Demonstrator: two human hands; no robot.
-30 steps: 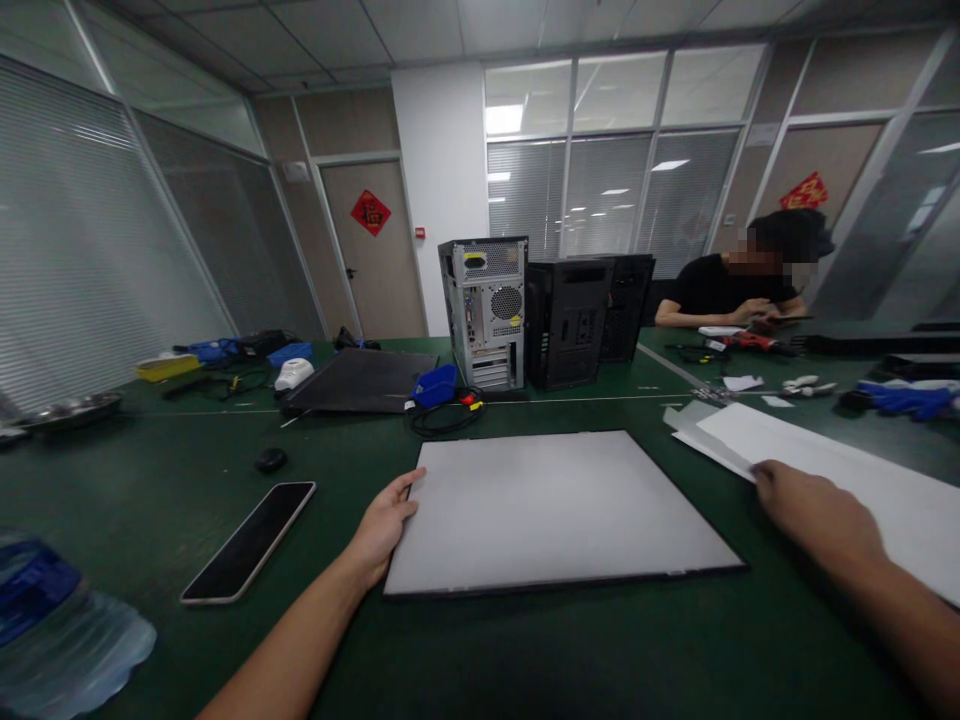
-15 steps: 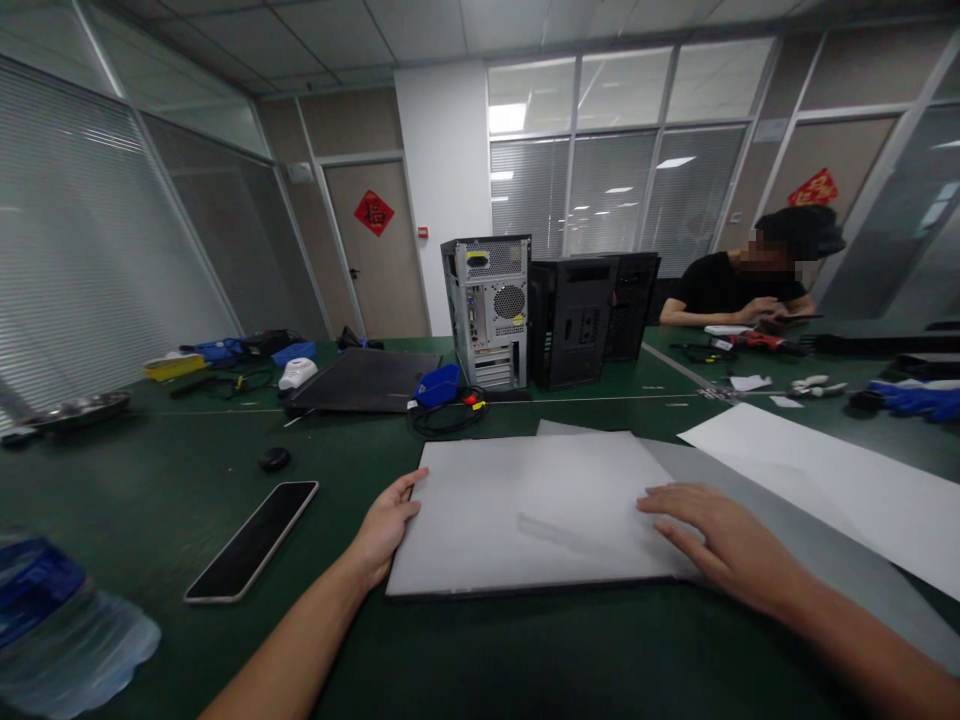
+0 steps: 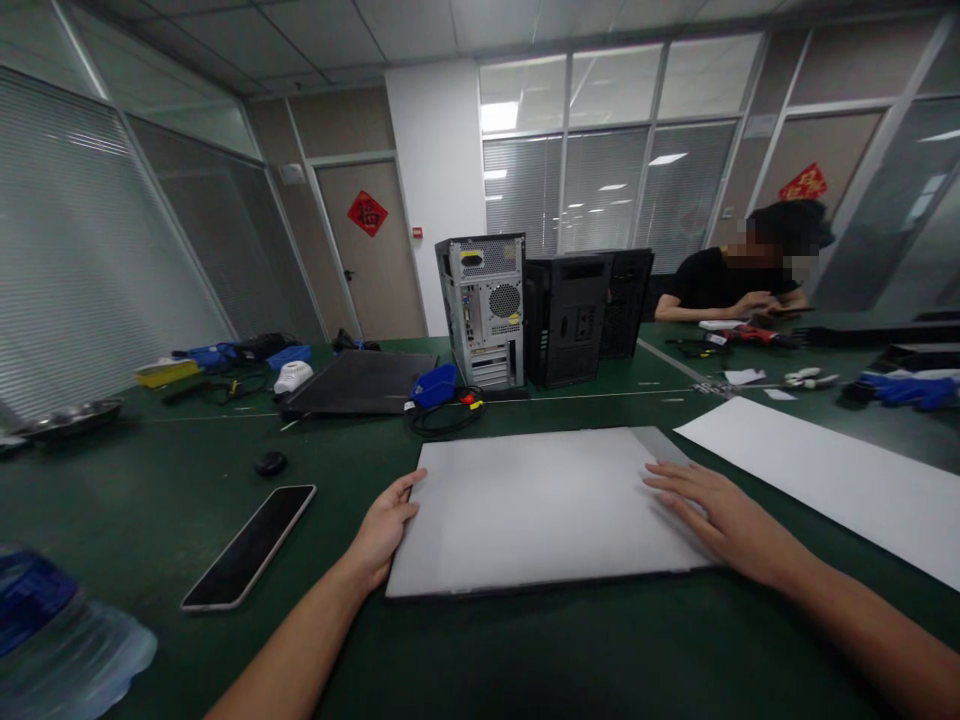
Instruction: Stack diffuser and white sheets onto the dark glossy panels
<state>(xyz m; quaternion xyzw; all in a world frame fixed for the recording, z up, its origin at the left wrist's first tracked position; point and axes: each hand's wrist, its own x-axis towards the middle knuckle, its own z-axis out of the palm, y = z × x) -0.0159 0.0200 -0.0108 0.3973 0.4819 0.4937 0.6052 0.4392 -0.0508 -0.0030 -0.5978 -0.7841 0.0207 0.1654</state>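
A flat, white-faced rectangular panel with a thin dark edge lies before me on the green table. A greyish translucent sheet lies over it and shows along its right side; how far it reaches is hard to make out. My left hand grips the panel's left edge, thumb on the top face and the other fingers hidden. On the right part of the sheet rests my right hand, its fingers stretched out and slightly apart. Beyond it, a large white sheet lies on the table.
A phone, a small black round object and a clear plastic bottle are at left. Computer cases stand behind the panel, near a blue-ended cable. Across the table sits a person; blue gloves lie at right.
The translucent sheet, which stuck out skewed to the lower right, now lies over the panel, nearly in line with it. My right hand has shifted slightly right; my left hand keeps its grip.
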